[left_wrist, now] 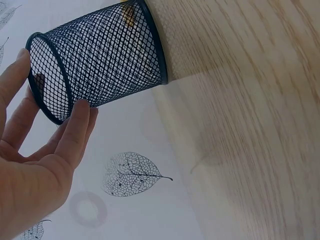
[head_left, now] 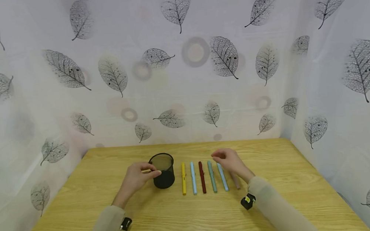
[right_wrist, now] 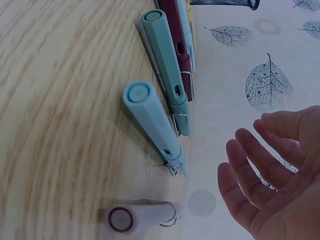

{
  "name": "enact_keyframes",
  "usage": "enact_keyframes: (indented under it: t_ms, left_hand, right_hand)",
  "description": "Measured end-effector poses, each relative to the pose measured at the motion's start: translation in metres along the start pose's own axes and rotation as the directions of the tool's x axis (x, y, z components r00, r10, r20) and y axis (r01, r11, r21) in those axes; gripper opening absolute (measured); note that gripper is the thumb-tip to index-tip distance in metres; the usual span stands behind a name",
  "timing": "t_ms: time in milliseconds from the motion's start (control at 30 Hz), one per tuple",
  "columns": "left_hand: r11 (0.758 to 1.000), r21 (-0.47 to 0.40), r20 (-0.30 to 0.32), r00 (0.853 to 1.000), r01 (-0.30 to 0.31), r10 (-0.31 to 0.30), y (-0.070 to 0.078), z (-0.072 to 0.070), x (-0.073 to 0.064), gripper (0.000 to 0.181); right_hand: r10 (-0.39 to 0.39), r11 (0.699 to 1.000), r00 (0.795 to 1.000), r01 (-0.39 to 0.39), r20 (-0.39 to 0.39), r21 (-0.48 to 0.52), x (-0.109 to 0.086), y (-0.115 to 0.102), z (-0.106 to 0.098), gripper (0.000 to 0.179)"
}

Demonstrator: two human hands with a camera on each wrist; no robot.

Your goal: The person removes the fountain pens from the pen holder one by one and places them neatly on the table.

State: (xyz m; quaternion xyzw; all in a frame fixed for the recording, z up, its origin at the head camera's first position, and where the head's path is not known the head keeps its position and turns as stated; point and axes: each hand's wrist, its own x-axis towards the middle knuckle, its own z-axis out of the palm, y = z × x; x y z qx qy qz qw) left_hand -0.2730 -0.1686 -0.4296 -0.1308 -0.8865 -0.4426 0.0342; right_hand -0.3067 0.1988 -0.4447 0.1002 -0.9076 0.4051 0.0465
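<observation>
A black mesh pen holder [head_left: 163,179] stands upright on the table; its mesh side [left_wrist: 100,55] fills the upper left wrist view. My left hand [head_left: 140,177] holds it near the rim, thumb and fingers bent about its edge. The right hand [head_left: 230,161] hovers above the far ends of the pens at the right, holding nothing, fingers loosely bent and apart from them. In the row lie a yellow pen [head_left: 183,179], a light blue pen [head_left: 193,178], a dark red pen [head_left: 202,177], a green pen [right_wrist: 165,55], another light blue pen [right_wrist: 155,120] and a pinkish pen [right_wrist: 145,216], partly hidden in the head view.
A wood-grain table [head_left: 181,220] carries everything. Behind it and on both sides hangs a pale curtain [head_left: 156,96] with a leaf print, close to the table's edges. Small black wrist cameras sit on both sleeves.
</observation>
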Motion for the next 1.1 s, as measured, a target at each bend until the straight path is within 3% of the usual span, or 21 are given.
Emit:
enact_keyframes:
  t_ms: [433, 733, 1000, 1100]
  left_hand:
    - [1.0, 0.02, -0.007, 1.0, 0.022, -0.022, 0.004, 0.002, -0.002, 0.018]
    - [1.0, 0.011, -0.003, 1.0, 0.016, -0.016, 0.006, 0.003, -0.003, 0.018]
    - [1.0, 0.012, 0.018, 1.0, -0.002, 0.001, 0.005, -0.002, -0.002, 0.053]
    - [0.998, 0.059, 0.001, 1.0, -0.015, 0.015, 0.005, -0.006, -0.001, 0.062]
  right_hand:
    - [-0.093, 0.991, 0.996, 0.093, 0.006, -0.091, -0.004, -0.002, 0.006, 0.028]
    - [-0.061, 0.978, 0.992, 0.082, 0.113, -0.194, -0.014, -0.017, 0.004, 0.047]
    - [-0.027, 0.95, 0.992, 0.062, 0.119, -0.305, -0.026, -0.028, -0.003, 0.058]
    - [-0.011, 0.934, 0.995, 0.047, 0.103, -0.354, -0.029, -0.03, -0.005, 0.061]
